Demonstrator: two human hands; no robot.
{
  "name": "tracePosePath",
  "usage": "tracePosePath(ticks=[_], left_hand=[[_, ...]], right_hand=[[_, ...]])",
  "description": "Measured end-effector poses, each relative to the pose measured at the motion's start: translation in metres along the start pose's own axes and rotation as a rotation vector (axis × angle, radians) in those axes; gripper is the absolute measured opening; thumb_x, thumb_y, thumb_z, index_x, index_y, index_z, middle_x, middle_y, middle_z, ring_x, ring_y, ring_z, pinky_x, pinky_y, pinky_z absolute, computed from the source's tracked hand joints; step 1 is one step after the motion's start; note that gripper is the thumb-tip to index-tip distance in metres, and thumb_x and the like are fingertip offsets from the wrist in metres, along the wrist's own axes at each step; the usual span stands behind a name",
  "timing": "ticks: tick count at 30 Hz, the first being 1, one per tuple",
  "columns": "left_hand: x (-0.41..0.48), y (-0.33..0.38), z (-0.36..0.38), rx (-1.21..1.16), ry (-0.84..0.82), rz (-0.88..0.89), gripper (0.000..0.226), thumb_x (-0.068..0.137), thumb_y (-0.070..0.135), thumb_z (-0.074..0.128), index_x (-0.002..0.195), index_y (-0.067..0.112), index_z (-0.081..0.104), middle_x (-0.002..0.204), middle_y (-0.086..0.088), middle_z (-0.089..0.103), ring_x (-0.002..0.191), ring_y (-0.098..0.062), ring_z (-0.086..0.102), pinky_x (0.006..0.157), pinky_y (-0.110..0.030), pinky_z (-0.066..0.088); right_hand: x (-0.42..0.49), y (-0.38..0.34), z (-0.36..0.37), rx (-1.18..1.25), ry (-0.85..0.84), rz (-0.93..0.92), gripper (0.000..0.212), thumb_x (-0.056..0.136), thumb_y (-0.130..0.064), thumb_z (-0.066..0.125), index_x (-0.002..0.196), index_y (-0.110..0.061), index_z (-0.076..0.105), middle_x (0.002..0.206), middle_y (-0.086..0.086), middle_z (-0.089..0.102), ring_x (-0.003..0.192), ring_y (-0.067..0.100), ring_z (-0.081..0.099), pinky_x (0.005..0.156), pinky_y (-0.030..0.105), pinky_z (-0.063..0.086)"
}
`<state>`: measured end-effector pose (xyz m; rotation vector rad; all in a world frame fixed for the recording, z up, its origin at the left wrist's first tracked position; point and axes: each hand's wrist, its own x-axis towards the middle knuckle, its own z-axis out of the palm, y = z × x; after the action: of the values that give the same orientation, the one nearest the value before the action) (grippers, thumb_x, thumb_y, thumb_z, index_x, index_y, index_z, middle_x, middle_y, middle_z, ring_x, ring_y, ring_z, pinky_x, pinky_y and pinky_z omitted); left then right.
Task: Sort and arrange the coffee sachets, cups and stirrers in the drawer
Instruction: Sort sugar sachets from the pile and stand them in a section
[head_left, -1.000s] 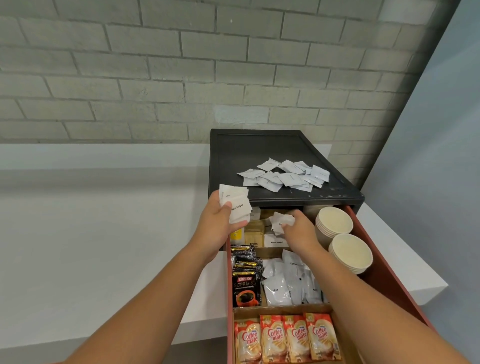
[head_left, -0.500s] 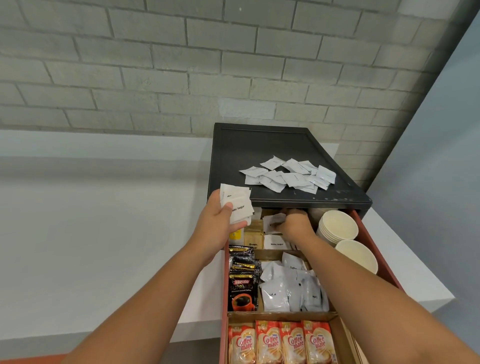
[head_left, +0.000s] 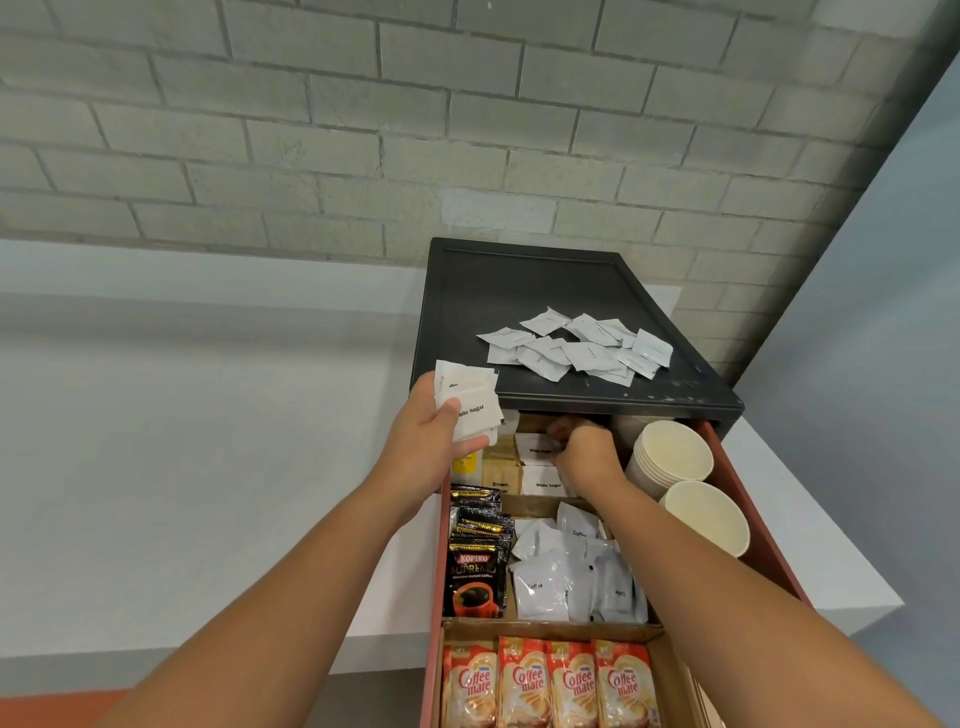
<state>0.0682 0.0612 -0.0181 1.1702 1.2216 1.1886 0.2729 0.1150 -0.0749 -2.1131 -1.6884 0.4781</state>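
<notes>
While white sugar is being sorted, a sugar stack (head_left: 470, 402) is gripped in the left hand (head_left: 426, 447), with the thumb laid across the front. It is held just above the back-left corner of the drawer (head_left: 737, 519), at the front edge of the black cabinet (head_left: 519, 280).

The right hand (head_left: 584, 452) is pushed into the back compartment, with its fingers curled onto the white sugar sachets (head_left: 540, 449) stood there. A pinch is judged likely, though the fingertips are partly hidden under the cabinet lip.

Drawer layout:
- **Back row:** brown sugar sachets (head_left: 501, 475) are filed just left of the white ones.
- **Middle row:** Kopiko sachets (head_left: 475, 561) are stacked on the left, and white coffee sachets (head_left: 571, 577) are heaped loosely on the right.
- **Front row:** Coffee mate sachets (head_left: 550, 680) are lined up.
- **Right wall:** cup stacks (head_left: 675, 449) are laid on their sides.

Loose sachets (head_left: 576, 348) are scattered on the cabinet top, not yet filed. No stirrers can be made out.

Step judged: white sugar is being gathered and squared up in the back compartment.

Next move, as judged: the pinched sachets are either seated upright or added to the held stack. Low clearance under the cabinet lip must be allowed for. The stack must be kept clamped so nothing fans out. The loose pile and the coffee heap are left to be done.
</notes>
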Motion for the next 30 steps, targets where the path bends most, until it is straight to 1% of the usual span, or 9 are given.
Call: tracePosePath(ticks=[6,12,17,20,22,24,26,28,30], left_hand=[[0.000,0.000,0.000,0.027,0.000,0.003,0.035,0.102,0.015,0.053,0.125,0.035,0.037,0.125,0.011,0.043,0.089,-0.007,0.052,0.045,-0.011,0.047],[-0.001,0.002,-0.001,0.048,0.002,0.003,0.034,0.102,0.016,0.052,0.125,0.035,0.036,0.135,0.004,0.045,0.104,-0.016,0.050,0.046,-0.011,0.048],[-0.001,0.002,0.000,0.047,0.008,-0.006,0.034,0.102,0.017,0.051,0.129,0.034,0.037,0.141,-0.001,0.046,0.106,-0.019,0.054,0.045,-0.012,0.047],[0.000,0.001,0.000,0.052,0.010,0.006,0.032,0.102,0.018,0.051,0.126,0.034,0.038,0.137,0.001,0.048,0.096,-0.017,0.056,0.045,-0.012,0.048],[0.000,0.001,-0.001,0.055,0.009,0.031,0.031,0.101,0.017,0.053,0.123,0.033,0.039,0.132,0.002,0.051,0.097,-0.017,0.057,0.047,-0.012,0.049],[0.000,0.000,-0.001,0.038,-0.006,0.064,0.029,0.101,0.015,0.054,0.123,0.029,0.043,0.130,0.000,0.055,0.100,-0.016,0.061,0.054,-0.013,0.052],[0.000,0.000,-0.002,0.014,-0.030,0.082,0.029,0.100,0.014,0.056,0.124,0.025,0.046,0.129,-0.002,0.057,0.108,-0.020,0.062,0.063,-0.016,0.056],[0.000,0.000,-0.003,0.014,-0.040,0.080,0.031,0.098,0.014,0.059,0.125,0.024,0.048,0.129,-0.003,0.058,0.113,-0.021,0.061,0.070,-0.020,0.059],[0.001,0.002,-0.005,-0.007,-0.045,0.055,0.028,0.099,0.016,0.058,0.124,0.025,0.049,0.128,-0.003,0.059,0.110,-0.019,0.062,0.073,-0.024,0.060]], right_hand=[[0.004,-0.003,-0.008,-0.047,-0.062,0.023,0.022,0.088,-0.013,0.069,0.110,-0.016,0.068,0.119,0.006,0.064,0.109,0.022,0.059,0.091,0.026,0.047],[-0.007,-0.005,-0.014,-0.048,-0.031,0.047,0.028,0.095,-0.017,0.060,0.121,-0.009,0.064,0.116,0.011,0.065,0.103,0.026,0.061,0.080,0.027,0.047],[-0.039,-0.011,-0.024,0.091,0.012,-0.021,0.031,0.096,-0.016,0.057,0.127,-0.011,0.060,0.121,0.008,0.063,0.106,0.022,0.059,0.082,0.025,0.044],[-0.063,-0.027,-0.028,0.266,0.040,-0.133,0.020,0.097,-0.025,0.056,0.113,-0.019,0.067,0.110,-0.003,0.066,0.095,0.009,0.057,0.079,0.021,0.043],[-0.077,-0.043,-0.028,0.465,0.031,-0.189,0.013,0.095,-0.030,0.057,0.103,-0.024,0.065,0.100,-0.008,0.065,0.092,0.009,0.059,0.079,0.024,0.049],[-0.085,-0.059,-0.026,0.636,0.004,-0.203,0.010,0.092,-0.030,0.062,0.101,-0.024,0.063,0.097,-0.006,0.064,0.092,0.013,0.062,0.083,0.033,0.055],[-0.088,-0.071,-0.024,0.702,-0.021,-0.188,0.013,0.089,-0.028,0.068,0.098,-0.025,0.060,0.097,-0.002,0.065,0.091,0.017,0.065,0.080,0.037,0.058],[-0.088,-0.076,-0.023,0.747,-0.014,-0.165,0.014,0.087,-0.021,0.070,0.095,-0.024,0.060,0.096,0.002,0.067,0.090,0.020,0.067,0.076,0.035,0.059],[-0.087,-0.078,-0.023,0.793,-0.007,-0.151,0.013,0.088,-0.015,0.069,0.092,-0.023,0.059,0.095,0.003,0.066,0.088,0.017,0.066,0.069,0.026,0.059]])
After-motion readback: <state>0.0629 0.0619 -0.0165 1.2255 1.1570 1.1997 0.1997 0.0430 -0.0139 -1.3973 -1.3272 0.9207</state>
